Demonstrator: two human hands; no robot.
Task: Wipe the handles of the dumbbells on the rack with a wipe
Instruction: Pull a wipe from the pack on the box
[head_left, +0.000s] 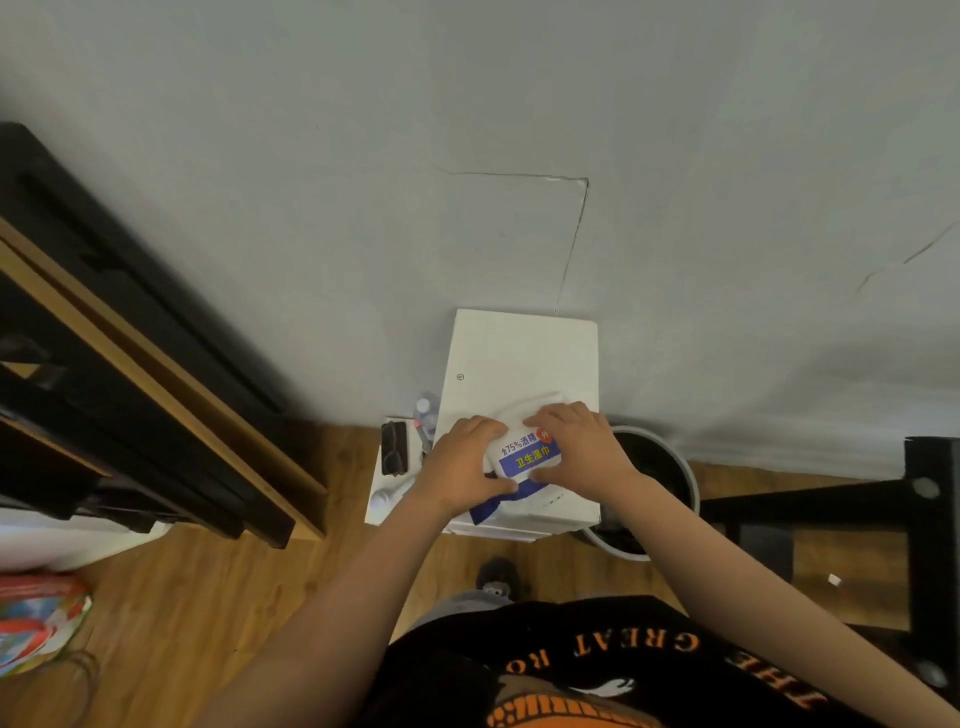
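Pale grey wall (519, 130), cracked in thin lines, meets a wooden floor (260, 597), and a white box (524, 353) stands against it. On the near half of the box's top surface lies a pack of wipes (524, 457), white with a blue band. Its white part reads "75%酒精", and the band carries yellow characters, "卫生湿巾". A small red round mark sits at the pack's far right corner, too small to read.

The person grips the pack from both ends. The left hand (462, 460) has its fingers curled over the far edge and its thumb along the near edge. The right hand (579, 447) holds the other end the same way, fingers bent over the top and thumb pressed to the near side. A dark blue strip shows from under the pack, towards the box's near edge.

Just left of the box a lower white surface (376, 499) carries a dark flat object (394, 448), and a clear bottle (427, 415) stands between it and the box. Just right of the box stands a round bin (695, 488) with a dark liner. Well to the right of the box is a black metal frame (930, 545). Well to the left is dark furniture with wood edging (130, 364), and nearer than that a brightly printed bag (36, 618) lies on the floor.

Nearer than the box, a dark shoe (498, 574) rests on the boards. The person's black shirt (597, 665) bears orange lettering, "THE GREAT RO", with the rest out of view.
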